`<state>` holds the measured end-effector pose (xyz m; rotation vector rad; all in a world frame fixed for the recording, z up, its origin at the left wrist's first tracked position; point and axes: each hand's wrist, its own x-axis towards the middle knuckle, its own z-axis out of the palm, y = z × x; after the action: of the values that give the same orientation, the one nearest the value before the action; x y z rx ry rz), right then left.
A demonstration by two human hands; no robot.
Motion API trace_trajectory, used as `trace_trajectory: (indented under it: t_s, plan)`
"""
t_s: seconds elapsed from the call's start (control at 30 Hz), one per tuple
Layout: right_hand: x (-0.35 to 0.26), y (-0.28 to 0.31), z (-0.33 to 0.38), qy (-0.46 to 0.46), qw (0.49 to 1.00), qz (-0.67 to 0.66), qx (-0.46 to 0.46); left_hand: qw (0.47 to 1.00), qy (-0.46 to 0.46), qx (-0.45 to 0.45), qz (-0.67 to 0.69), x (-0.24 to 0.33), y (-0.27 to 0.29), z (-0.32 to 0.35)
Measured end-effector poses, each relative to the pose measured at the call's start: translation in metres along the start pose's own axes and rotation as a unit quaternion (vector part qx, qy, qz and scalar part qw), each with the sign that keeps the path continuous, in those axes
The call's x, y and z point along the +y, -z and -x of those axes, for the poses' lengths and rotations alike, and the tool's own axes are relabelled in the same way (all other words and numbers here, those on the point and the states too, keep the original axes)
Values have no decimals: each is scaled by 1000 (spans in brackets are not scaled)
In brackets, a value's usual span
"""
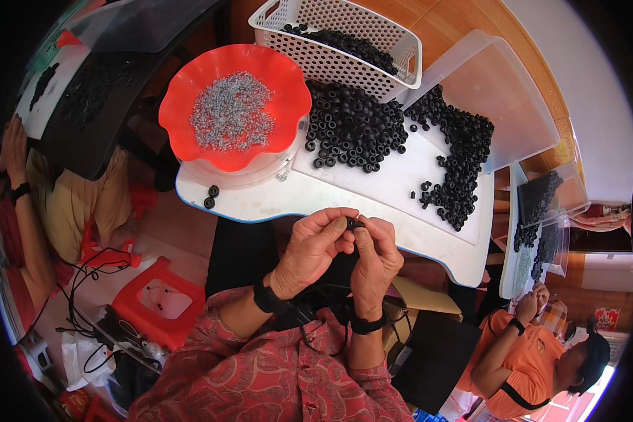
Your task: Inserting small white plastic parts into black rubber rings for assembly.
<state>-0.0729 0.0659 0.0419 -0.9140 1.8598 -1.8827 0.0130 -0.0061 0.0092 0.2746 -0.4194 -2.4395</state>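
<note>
My left hand [313, 247] and my right hand [374, 261] meet just off the near edge of the white table. Between their fingertips they pinch a small black ring-shaped part [352, 223], mostly covered by the fingers. Beyond them on the table lies a heap of black ring-shaped parts [355, 130]. To its right spreads a second heap of small black parts [464, 162]. A red wavy-rimmed bowl [179, 116] at the left holds many tiny clear-grey pieces [232, 112]. Two loose black rings [211, 197] sit near the table's left edge.
A white perforated basket [330, 62] with black parts stands at the back of the white table [274, 202]. A clear plastic bin [517, 105] leans at the right. Red stool [158, 302] and cables [70, 309] lie at the lower left. Co-workers sit on both sides, one in an orange shirt [520, 352].
</note>
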Motion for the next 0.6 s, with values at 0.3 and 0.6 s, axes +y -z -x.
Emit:
trace_trajectory:
  t_s: [0.3,0.6]
  plan:
    - [2,2,1,-3,1000,11,6,1000,-3,7,-23,1,-3,1]
    - [3,1,2,-7,1000,-14,10,999,5,18,-38,1,-6,2]
